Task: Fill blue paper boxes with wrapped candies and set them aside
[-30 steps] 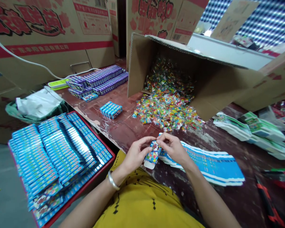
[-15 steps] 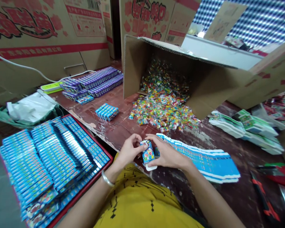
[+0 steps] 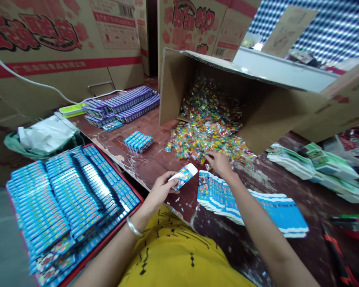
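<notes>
A small blue candy box [image 3: 184, 176] with a white flap at its upper end is gripped in my left hand [image 3: 164, 187]. It tilts up toward the right above the table. My right hand [image 3: 219, 163] reaches to the near edge of the wrapped candies [image 3: 209, 133], fingers bent down among them; whether it pinches a piece is too small to tell. The candies spill out of a cardboard box [image 3: 275, 107] lying on its side. Below my right forearm spreads a fanned row of flat blue cartons [image 3: 218, 193].
To the left stands a red tray [image 3: 140, 203] packed with blue boxes. Purple boxes [image 3: 131, 99] and a short row of blue boxes [image 3: 138, 141] sit further back. Green cartons [image 3: 314, 159] and orange-handled pliers [image 3: 336, 251] lie at right.
My right hand has let go of the box and moved up and right to the candies. My left hand still holds the box, now turned with its flap end upward.
</notes>
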### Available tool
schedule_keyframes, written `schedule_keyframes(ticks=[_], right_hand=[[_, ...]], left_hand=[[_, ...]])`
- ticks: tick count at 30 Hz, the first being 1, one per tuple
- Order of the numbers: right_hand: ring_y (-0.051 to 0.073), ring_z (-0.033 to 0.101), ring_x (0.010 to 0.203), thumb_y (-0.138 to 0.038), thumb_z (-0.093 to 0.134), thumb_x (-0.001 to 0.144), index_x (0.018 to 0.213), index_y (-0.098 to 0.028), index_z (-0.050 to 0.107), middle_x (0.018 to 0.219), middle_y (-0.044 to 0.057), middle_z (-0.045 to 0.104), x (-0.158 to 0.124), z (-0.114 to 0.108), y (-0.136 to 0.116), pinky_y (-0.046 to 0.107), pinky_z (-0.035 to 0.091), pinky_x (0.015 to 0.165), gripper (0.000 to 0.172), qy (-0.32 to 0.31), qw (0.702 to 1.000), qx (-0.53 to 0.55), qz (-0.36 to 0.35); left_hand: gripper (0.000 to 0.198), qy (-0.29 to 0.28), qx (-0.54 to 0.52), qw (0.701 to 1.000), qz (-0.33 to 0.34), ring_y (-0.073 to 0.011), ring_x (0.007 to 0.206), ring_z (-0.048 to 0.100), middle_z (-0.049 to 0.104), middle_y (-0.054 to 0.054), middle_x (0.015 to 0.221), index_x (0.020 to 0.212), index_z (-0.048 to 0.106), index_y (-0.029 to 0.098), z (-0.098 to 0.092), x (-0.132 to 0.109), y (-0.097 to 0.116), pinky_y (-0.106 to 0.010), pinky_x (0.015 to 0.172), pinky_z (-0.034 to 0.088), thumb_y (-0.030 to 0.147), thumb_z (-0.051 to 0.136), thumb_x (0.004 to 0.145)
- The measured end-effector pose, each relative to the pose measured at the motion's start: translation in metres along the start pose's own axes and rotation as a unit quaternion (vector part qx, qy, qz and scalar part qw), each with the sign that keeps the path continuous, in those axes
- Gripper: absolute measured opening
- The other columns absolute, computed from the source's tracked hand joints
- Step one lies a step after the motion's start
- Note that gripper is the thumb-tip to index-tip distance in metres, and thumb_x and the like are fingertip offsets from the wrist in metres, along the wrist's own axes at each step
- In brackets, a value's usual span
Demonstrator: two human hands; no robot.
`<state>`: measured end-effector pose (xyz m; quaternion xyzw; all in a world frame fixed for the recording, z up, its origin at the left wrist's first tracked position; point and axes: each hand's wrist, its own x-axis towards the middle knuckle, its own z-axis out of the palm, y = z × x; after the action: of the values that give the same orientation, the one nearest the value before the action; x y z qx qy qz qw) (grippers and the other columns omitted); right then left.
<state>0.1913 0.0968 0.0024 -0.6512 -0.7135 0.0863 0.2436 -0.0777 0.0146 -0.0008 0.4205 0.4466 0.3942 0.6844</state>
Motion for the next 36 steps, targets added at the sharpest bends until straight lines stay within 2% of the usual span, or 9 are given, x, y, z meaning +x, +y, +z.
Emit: schedule_keyframes(ticks=[4, 9, 16, 22, 26, 29, 31, 33, 36], right_hand=[[0.023, 0.068, 0.085, -0.036, 0.05, 0.091, 0.095, -0.018, 0.069, 0.096, 0.009, 0.073, -0.007, -0.019, -0.013, 0.033, 0.052, 0.078, 0.027, 0.076, 0.992, 0.097, 0.034], [0.018, 0.066, 0.069, -0.039, 0.062, 0.084, 0.088, -0.019, 0.065, 0.084, 0.004, 0.07, -0.034, -0.032, -0.064, 0.028, 0.052, 0.064, 0.021, 0.106, 0.932, 0.346, 0.037], [0.018, 0.062, 0.078, -0.024, 0.061, 0.086, 0.082, -0.022, 0.069, 0.083, 0.001, 0.069, -0.054, -0.043, -0.094, 0.031, 0.047, 0.075, 0.009, 0.094, 0.982, 0.149, -0.062], [0.022, 0.058, 0.09, -0.022, 0.06, 0.088, 0.082, -0.021, 0.068, 0.085, 0.005, 0.068, -0.053, -0.047, -0.095, 0.036, 0.046, 0.083, 0.01, 0.069, 0.984, 0.077, -0.142], [0.023, 0.056, 0.109, -0.025, 0.056, 0.091, 0.082, -0.021, 0.07, 0.11, 0.007, 0.065, -0.057, -0.043, -0.098, 0.04, 0.043, 0.096, 0.017, 0.005, 0.976, 0.127, -0.175], [0.022, 0.057, 0.112, -0.03, 0.055, 0.092, 0.106, -0.025, 0.067, 0.121, 0.007, 0.061, -0.066, -0.041, -0.099, 0.039, 0.047, 0.096, 0.019, -0.023, 0.962, 0.243, -0.124], [0.021, 0.061, 0.107, -0.033, 0.062, 0.088, 0.12, -0.027, 0.06, 0.12, 0.006, 0.063, -0.074, -0.037, -0.099, 0.035, 0.053, 0.088, 0.033, -0.042, 0.941, 0.33, -0.06], [0.02, 0.065, 0.1, -0.035, 0.068, 0.083, 0.123, -0.027, 0.056, 0.115, 0.005, 0.065, -0.082, -0.031, -0.099, 0.032, 0.056, 0.08, 0.043, -0.063, 0.916, 0.395, -0.007], [0.019, 0.067, 0.09, -0.034, 0.071, 0.08, 0.115, -0.025, 0.058, 0.104, 0.004, 0.068, -0.092, -0.019, -0.1, 0.03, 0.056, 0.076, 0.038, -0.057, 0.885, 0.461, 0.033]], left_hand=[[0.028, -0.005, 0.079, 0.996, 0.043, -0.015, 0.076, 0.061, 0.065, -0.004, 0.088, 0.095, 0.058, 0.015, 0.003, 0.004, -0.007, -0.027, 0.065, 0.055, 0.033, 0.069, 0.076], [0.033, -0.043, 0.087, 0.994, 0.046, -0.0177, 0.084, 0.063, 0.066, -0.008, 0.099, 0.105, 0.058, 0.015, 0.023, 0.001, -0.005, -0.029, 0.068, 0.055, 0.028, 0.068, 0.076], [0.024, -0.013, 0.071, 0.994, 0.085, -0.0155, 0.081, 0.062, 0.065, -0.004, 0.091, 0.096, 0.054, 0.016, 0.032, -0.009, 0.001, -0.027, 0.071, 0.053, 0.024, 0.067, 0.078], [0.022, 0.0, 0.113, 0.986, 0.12, -0.0163, 0.085, 0.063, 0.066, -0.005, 0.097, 0.099, 0.056, 0.016, 0.033, -0.017, 0.006, -0.028, 0.078, 0.051, 0.023, 0.065, 0.08], [0.021, -0.013, 0.091, 0.986, 0.139, -0.0165, 0.087, 0.063, 0.065, -0.006, 0.1, 0.101, 0.056, 0.016, 0.036, -0.019, 0.005, -0.029, 0.08, 0.051, 0.027, 0.063, 0.084], [0.027, -0.005, 0.05, 0.988, 0.147, -0.016, 0.086, 0.063, 0.064, -0.006, 0.101, 0.11, 0.053, 0.018, 0.037, -0.021, 0.006, -0.029, 0.08, 0.051, 0.028, 0.062, 0.086], [0.044, 0.003, 0.013, 0.987, 0.161, -0.0169, 0.091, 0.063, 0.063, -0.006, 0.108, 0.125, 0.045, 0.022, 0.038, -0.023, 0.009, -0.03, 0.081, 0.052, 0.026, 0.063, 0.085], [0.056, -0.002, -0.014, 0.984, 0.177, -0.0185, 0.1, 0.062, 0.06, -0.007, 0.118, 0.135, 0.038, 0.026, 0.04, -0.026, 0.013, -0.031, 0.084, 0.052, 0.024, 0.063, 0.085], [0.052, -0.032, -0.017, 0.984, 0.174, -0.019, 0.104, 0.06, 0.058, -0.008, 0.123, 0.132, 0.043, 0.025, 0.042, -0.028, 0.015, -0.029, 0.085, 0.051, 0.022, 0.063, 0.085]])
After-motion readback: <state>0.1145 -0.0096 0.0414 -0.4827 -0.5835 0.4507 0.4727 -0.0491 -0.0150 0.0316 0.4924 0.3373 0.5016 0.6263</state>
